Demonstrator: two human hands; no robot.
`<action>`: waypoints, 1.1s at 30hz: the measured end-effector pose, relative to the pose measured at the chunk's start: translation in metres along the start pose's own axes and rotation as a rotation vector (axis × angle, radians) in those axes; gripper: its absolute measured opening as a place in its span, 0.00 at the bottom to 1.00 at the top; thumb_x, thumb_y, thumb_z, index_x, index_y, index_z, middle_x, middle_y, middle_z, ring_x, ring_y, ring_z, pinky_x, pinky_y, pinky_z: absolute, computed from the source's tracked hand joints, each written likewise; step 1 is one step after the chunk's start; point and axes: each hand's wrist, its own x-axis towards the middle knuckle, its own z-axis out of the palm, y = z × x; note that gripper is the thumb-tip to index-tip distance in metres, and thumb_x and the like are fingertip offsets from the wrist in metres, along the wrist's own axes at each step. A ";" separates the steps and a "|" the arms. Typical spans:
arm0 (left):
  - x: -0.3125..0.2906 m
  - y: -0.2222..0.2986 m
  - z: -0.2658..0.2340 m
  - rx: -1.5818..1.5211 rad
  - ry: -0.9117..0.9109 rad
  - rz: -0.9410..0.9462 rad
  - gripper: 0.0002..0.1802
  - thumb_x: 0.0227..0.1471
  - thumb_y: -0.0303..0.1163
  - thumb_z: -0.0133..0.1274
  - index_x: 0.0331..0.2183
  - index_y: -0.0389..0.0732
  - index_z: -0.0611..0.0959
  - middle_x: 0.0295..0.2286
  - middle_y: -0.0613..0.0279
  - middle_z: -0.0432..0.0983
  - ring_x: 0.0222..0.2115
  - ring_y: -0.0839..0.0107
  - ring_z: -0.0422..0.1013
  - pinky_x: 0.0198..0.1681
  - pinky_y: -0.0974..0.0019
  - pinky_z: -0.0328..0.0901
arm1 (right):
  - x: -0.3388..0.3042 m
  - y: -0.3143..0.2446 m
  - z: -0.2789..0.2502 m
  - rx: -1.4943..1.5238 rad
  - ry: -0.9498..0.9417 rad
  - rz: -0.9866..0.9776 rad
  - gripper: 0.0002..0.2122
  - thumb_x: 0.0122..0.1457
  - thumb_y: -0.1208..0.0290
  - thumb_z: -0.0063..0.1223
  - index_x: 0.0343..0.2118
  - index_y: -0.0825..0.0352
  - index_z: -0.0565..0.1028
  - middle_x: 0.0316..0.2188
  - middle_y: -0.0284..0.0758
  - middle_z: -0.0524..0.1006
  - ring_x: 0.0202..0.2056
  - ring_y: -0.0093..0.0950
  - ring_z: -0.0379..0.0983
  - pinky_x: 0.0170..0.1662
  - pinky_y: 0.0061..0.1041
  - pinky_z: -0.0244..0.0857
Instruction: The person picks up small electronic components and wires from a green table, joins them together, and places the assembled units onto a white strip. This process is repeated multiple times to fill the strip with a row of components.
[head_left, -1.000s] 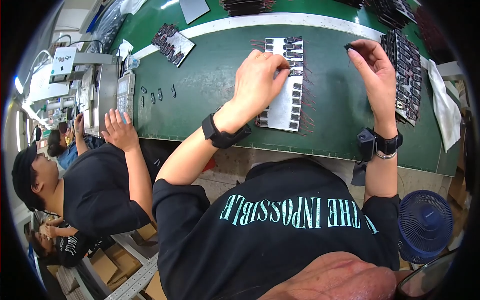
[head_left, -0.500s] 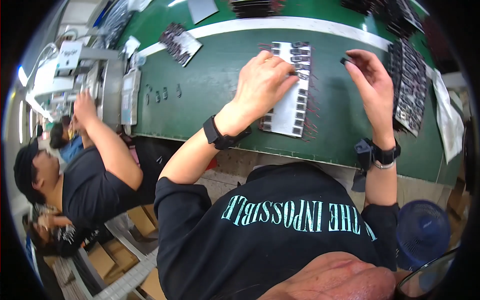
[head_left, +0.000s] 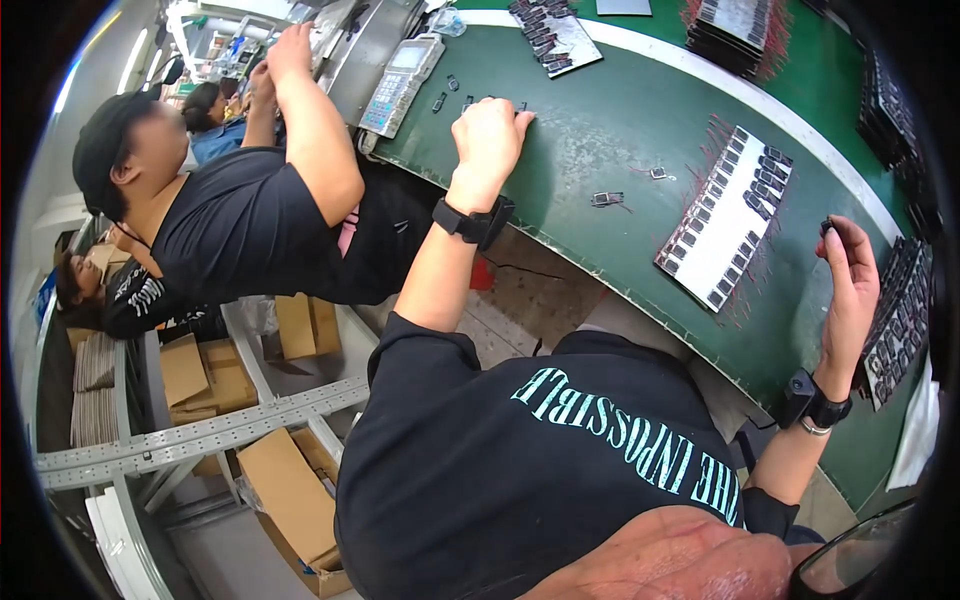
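My left hand (head_left: 488,140) reaches over the far left of the green table, back of the hand up, fingers bent down and their tips hidden. Beside its thumb lies a small dark part (head_left: 522,107); more small black parts (head_left: 440,102) lie left of it. My right hand (head_left: 850,290), raised at the right, pinches a small black part (head_left: 827,228) between thumb and fingertips. Between the hands lies a white board (head_left: 718,225) with small black rectangular parts with thin red wires along both long edges. Two loose wired parts, one nearer (head_left: 607,199) and one farther (head_left: 657,174), lie left of the board.
A grey keypad device (head_left: 402,85) stands at the table's left end, near a co-worker in black (head_left: 250,200). Another filled board (head_left: 560,40) lies at the back. Stacked boards (head_left: 735,35) stand behind, and more (head_left: 900,320) at right. Cardboard boxes (head_left: 290,490) sit lower left.
My left hand has left the white board and moved far left to the loose parts. The view has turned left. My right hand still holds its small black part.
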 end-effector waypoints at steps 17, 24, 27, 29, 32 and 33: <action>-0.016 0.158 -0.070 -1.122 -0.446 0.140 0.10 0.51 0.33 0.61 0.34 0.38 0.82 0.30 0.56 0.82 0.29 0.64 0.79 0.31 0.65 0.71 | 0.001 -0.016 0.058 0.468 -0.276 0.076 0.10 0.66 0.71 0.49 0.46 0.70 0.72 0.49 0.39 0.74 0.50 0.24 0.71 0.49 0.27 0.71; -0.016 0.193 -0.062 -1.568 -0.588 0.084 0.10 0.53 0.30 0.61 0.37 0.36 0.82 0.30 0.61 0.82 0.29 0.73 0.79 0.33 0.72 0.73 | 0.000 -0.004 0.039 0.582 -0.297 0.069 0.08 0.65 0.72 0.49 0.45 0.68 0.72 0.45 0.39 0.76 0.48 0.27 0.73 0.51 0.28 0.70; -0.011 0.188 -0.065 -1.799 -1.033 -0.093 0.14 0.55 0.28 0.60 0.42 0.31 0.81 0.32 0.59 0.81 0.31 0.77 0.77 0.36 0.75 0.73 | -0.001 -0.007 0.038 0.603 -0.308 0.011 0.08 0.65 0.73 0.49 0.45 0.67 0.73 0.42 0.37 0.77 0.46 0.26 0.74 0.51 0.28 0.70; -0.013 0.186 -0.061 -1.798 -1.015 -0.103 0.14 0.54 0.28 0.60 0.42 0.32 0.81 0.33 0.60 0.81 0.31 0.77 0.77 0.35 0.74 0.73 | -0.006 -0.012 0.043 0.561 -0.251 0.013 0.08 0.64 0.73 0.50 0.44 0.68 0.73 0.39 0.35 0.77 0.43 0.24 0.75 0.49 0.25 0.69; -0.014 0.186 -0.058 -1.804 -0.983 -0.110 0.15 0.52 0.27 0.61 0.42 0.34 0.82 0.34 0.60 0.81 0.30 0.76 0.77 0.35 0.73 0.74 | -0.004 -0.016 0.038 0.452 -0.170 -0.017 0.08 0.64 0.74 0.51 0.44 0.68 0.73 0.37 0.33 0.77 0.39 0.22 0.74 0.47 0.23 0.69; -0.015 0.187 -0.059 -1.737 -0.865 -0.052 0.15 0.53 0.26 0.61 0.43 0.32 0.82 0.34 0.60 0.81 0.31 0.76 0.77 0.36 0.73 0.74 | -0.004 -0.017 0.035 0.361 -0.119 -0.046 0.07 0.64 0.74 0.52 0.43 0.69 0.74 0.36 0.32 0.77 0.37 0.21 0.74 0.45 0.21 0.68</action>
